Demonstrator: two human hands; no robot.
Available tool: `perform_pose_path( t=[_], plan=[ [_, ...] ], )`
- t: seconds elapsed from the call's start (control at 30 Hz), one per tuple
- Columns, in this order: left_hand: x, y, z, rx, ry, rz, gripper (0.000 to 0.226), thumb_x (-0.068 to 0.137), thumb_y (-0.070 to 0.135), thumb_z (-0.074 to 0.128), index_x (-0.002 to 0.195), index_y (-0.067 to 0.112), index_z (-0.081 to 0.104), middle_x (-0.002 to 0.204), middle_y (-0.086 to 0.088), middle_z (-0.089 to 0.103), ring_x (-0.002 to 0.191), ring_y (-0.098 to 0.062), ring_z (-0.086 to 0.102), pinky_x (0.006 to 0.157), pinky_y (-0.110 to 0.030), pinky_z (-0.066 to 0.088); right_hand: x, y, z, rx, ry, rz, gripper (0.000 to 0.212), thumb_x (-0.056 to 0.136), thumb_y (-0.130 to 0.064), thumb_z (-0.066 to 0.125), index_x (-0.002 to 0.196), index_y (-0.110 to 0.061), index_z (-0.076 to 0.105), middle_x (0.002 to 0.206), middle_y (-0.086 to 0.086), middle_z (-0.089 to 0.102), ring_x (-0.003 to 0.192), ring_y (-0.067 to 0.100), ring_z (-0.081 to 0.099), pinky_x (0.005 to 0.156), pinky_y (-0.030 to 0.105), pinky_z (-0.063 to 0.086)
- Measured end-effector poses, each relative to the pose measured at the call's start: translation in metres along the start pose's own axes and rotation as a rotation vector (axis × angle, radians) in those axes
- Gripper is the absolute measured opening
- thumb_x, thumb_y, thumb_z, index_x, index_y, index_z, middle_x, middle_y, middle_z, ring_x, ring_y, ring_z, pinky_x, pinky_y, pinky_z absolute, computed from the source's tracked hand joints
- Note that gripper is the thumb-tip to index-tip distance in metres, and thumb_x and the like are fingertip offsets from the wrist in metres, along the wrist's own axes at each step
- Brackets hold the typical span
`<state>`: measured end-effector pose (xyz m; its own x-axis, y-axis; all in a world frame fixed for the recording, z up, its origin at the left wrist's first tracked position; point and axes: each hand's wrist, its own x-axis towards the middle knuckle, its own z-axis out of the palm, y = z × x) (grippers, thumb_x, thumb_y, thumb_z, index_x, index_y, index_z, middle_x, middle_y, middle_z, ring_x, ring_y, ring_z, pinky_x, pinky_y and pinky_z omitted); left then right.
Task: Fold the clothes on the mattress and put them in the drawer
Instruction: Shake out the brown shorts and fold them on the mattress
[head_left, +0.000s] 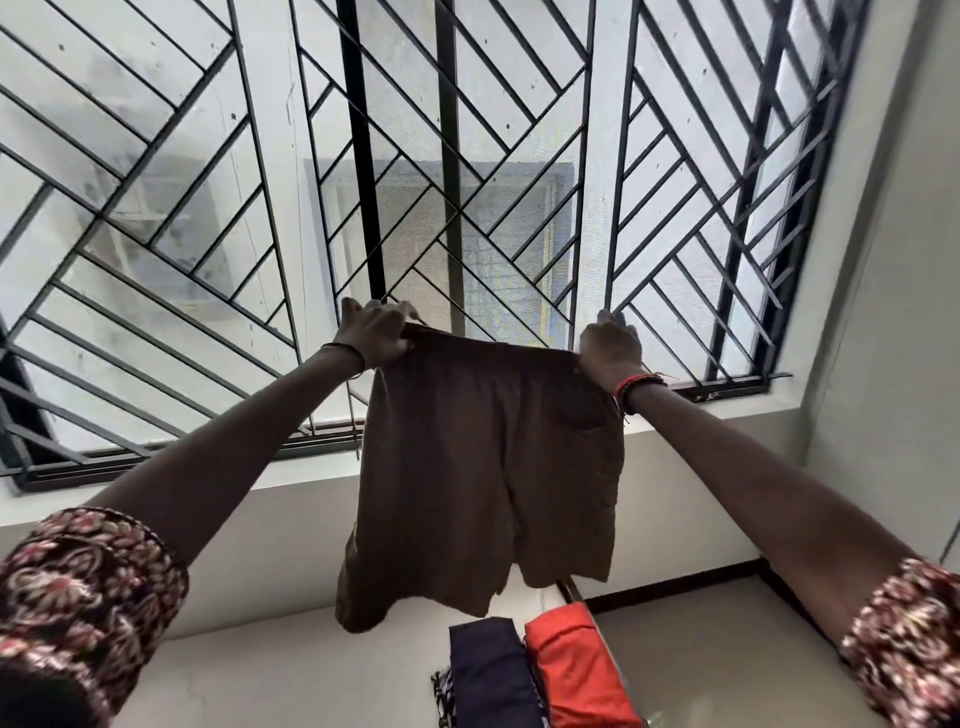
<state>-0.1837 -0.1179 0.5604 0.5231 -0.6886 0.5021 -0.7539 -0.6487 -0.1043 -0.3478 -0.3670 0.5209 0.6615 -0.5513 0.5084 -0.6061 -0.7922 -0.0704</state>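
The person holds brown shorts (488, 467) up before the window (208, 156), at its lower middle. The left hand (376, 332) grips one waistband corner with curled fingers, and the right hand (610, 348) grips the other corner the same way. The waistband runs nearly level between the hands. The long axis hangs straight down from it, with the legs loose and uneven at the hem. Neither hand is nearer, so the fold likely turns on bringing one corner across to the other. Below the window, nearer the person, a folded navy piece (491, 670) and an orange piece (576, 670) lie touching. No label or writing is readable. The drawer is out of view.
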Motion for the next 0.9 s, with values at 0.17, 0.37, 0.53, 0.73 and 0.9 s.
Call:
perform_pose_path(
  t=[0.17,0.37,0.53,0.73,0.9],
  plan=[
    [-0.006,-0.02,0.016,-0.41,-0.016,-0.284,0.037,0.083,0.029,0.065,0.117,0.016,0.063,0.113,-0.008,0.066,0.113,-0.026,0.057,0.097,-0.04,0.039,0.002,0.012,0.006,0.424,-0.099,0.176,0.025,0.073,-0.027,0.078,0.091,-0.012,0.07,0.101,0.009,0.061,0.106,0.026,0.055,0.084,0.032,0.042],
    [-0.026,-0.03,0.021,-1.145,0.022,-0.379,0.029,0.084,0.005,0.067,0.113,0.004,0.065,0.068,0.011,0.065,0.071,0.001,0.057,0.055,-0.004,0.045,-0.018,0.012,0.005,1.405,-0.095,0.318,0.028,0.072,0.0,0.077,0.076,-0.015,0.054,0.071,0.001,0.057,0.056,0.004,0.055,0.048,0.012,0.046],
    [-0.033,-0.045,0.02,-1.046,0.03,-0.261,0.032,0.083,0.01,0.069,0.115,0.004,0.067,0.102,-0.009,0.069,0.096,-0.013,0.059,0.089,-0.025,0.049,-0.026,0.013,0.0,1.637,-0.15,0.329,0.038,0.061,0.003,0.082,0.096,-0.002,0.066,0.089,0.018,0.067,0.072,0.023,0.064,0.082,0.04,0.053],
    [-0.041,-0.051,0.006,-1.098,-0.018,-0.25,0.033,0.086,0.011,0.066,0.118,0.003,0.065,0.104,-0.009,0.065,0.098,-0.012,0.056,0.069,-0.005,0.046,-0.039,0.022,-0.016,1.667,-0.315,0.198,0.034,0.067,-0.003,0.079,0.1,-0.001,0.071,0.091,0.014,0.074,0.076,0.021,0.07,0.075,0.035,0.058],
    [-0.058,-0.061,-0.019,-1.294,-0.204,-0.146,0.038,0.075,0.032,0.075,0.108,0.015,0.07,0.11,-0.004,0.07,0.105,-0.012,0.064,0.083,-0.019,0.054,-0.047,0.039,-0.033,1.661,-0.512,0.086,0.023,0.072,-0.007,0.073,0.096,-0.009,0.074,0.095,0.011,0.073,0.082,0.019,0.071,0.079,0.033,0.058]
  ],
)
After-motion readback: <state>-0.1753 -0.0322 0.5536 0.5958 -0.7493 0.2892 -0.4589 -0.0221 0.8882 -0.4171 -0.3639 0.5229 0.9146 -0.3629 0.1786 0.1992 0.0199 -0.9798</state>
